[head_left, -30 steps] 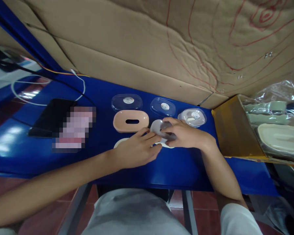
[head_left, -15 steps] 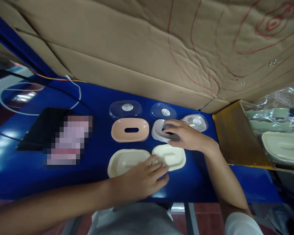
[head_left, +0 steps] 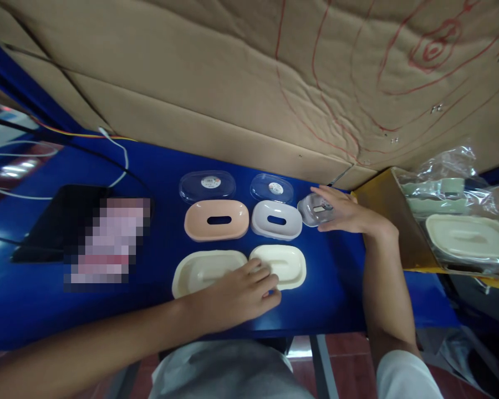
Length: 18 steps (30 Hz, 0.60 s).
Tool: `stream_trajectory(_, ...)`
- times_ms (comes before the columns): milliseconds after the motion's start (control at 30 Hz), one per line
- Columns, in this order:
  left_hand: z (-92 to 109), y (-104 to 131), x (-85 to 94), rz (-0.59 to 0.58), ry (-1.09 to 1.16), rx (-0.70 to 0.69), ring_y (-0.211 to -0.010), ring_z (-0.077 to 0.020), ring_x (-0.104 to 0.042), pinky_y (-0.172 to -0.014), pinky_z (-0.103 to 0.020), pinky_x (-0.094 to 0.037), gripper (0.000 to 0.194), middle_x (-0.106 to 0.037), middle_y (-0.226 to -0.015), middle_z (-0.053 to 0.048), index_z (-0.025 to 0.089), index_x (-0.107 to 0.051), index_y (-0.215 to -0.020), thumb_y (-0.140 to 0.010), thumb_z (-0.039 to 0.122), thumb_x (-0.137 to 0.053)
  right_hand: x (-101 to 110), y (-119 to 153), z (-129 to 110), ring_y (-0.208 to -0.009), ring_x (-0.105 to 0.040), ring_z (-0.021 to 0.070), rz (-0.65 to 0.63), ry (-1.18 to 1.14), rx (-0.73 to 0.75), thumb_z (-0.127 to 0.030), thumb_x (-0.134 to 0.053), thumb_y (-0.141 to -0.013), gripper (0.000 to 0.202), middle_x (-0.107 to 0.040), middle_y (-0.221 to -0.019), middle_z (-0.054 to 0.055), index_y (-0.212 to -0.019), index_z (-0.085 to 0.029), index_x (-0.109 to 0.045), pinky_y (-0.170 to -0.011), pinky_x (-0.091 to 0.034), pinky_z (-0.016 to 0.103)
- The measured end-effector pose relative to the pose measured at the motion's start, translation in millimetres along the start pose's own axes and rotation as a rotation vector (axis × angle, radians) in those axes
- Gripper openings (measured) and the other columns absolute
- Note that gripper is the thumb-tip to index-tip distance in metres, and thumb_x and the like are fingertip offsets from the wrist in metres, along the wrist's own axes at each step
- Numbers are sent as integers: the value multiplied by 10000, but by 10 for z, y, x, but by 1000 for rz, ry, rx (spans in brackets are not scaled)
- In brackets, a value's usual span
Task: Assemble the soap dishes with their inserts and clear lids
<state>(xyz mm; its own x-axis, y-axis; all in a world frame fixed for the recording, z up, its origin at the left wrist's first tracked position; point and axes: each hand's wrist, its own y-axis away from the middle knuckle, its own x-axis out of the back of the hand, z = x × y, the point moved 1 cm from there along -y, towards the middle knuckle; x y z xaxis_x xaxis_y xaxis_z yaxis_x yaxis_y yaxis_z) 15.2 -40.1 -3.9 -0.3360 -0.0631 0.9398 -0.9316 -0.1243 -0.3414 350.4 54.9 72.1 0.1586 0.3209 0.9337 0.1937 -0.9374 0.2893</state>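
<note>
My right hand (head_left: pixel 343 210) wraps round the outer end of a clear-lidded soap dish (head_left: pixel 310 210), fingers on its far edge and thumb on its near edge; my palm hides much of it. To its left sit a pale grey slotted dish (head_left: pixel 258 221) and a peach slotted dish (head_left: pixel 192 226). My left hand (head_left: pixel 249 288) lies with fingers apart and loosely bent over the near left edge of a small cream tray (head_left: pixel 293 266). A larger cream tray (head_left: pixel 187 274) is partly under that hand and wrist. It grips nothing that I can see.
Two clear lids, one left (head_left: pixel 208 191) and one right (head_left: pixel 270 194), lie behind the dishes. A cardboard box (head_left: pixel 382 221) on the right holds cream and green pieces in plastic wrap. A black tablet-like slab (head_left: pixel 45 238) and cables lie left. Cardboard (head_left: pixel 233 83) walls the back.
My right hand has left the pale grey slotted dish and moved right, onto the clear-lidded soap dish. My left hand has stayed at the cream trays. The view has shifted slightly.
</note>
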Motion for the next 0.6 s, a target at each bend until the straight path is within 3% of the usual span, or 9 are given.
stream_trajectory(67, -20, -1, 8, -13, -7, 3, -1042, -257, -628, -1043, -459, -466, 85, -657, -1050, -55, 198, -667, -1092, -1042, 154, -615, -16, -12, 106, -1679, -247, 395, -58, 31, -85, -315, -898, -683, 1176, -312, -1808, 117, -1714, -361, -334, -1312, -193, 707)
stream_trajectory(133, -38, -4, 20, -16, -5, 1, -1050, -257, -624, -1052, -452, -460, 88, -655, -1051, -58, 195, -670, -1102, -1042, 156, -619, -17, -3, 156, -1660, -291, 406, -73, 52, -96, -334, -889, -678, 1125, -388, -1775, 94, -1688, -378, -397, -1310, -213, 700)
stream_trajectory(300, -60, -15, 29, 3, 44, 0, -1005, -236, -615, -1050, -436, -451, 76, -655, -1014, -50, 193, -682, -1071, -1045, 150, -626, 93, 118, 208, -1526, -503, 432, -84, -51, -2, -595, -895, -715, 980, -588, -1628, 64, -1607, -401, -536, -1280, -354, 644)
stream_trajectory(433, -67, -23, 36, 15, 66, -11, -1017, -240, -626, -1052, -436, -447, 49, -664, -1016, -54, 186, -688, -1045, -1018, 149, -670, 152, 64, 226, -1508, -531, 409, 77, -98, 30, -691, -806, -824, 940, -572, -1645, 66, -1643, -372, -472, -1295, -341, 646)
stream_trajectory(600, -80, -22, 31, -12, 48, -21, -1082, -249, -630, -1084, -445, -441, 41, -676, -1059, -64, 189, -686, -1036, -1026, 159, -661, -2, -262, 266, -1568, -449, 429, 258, -101, 88, -633, -802, -860, 980, -478, -1708, 144, -1689, -300, -399, -1289, -293, 694)
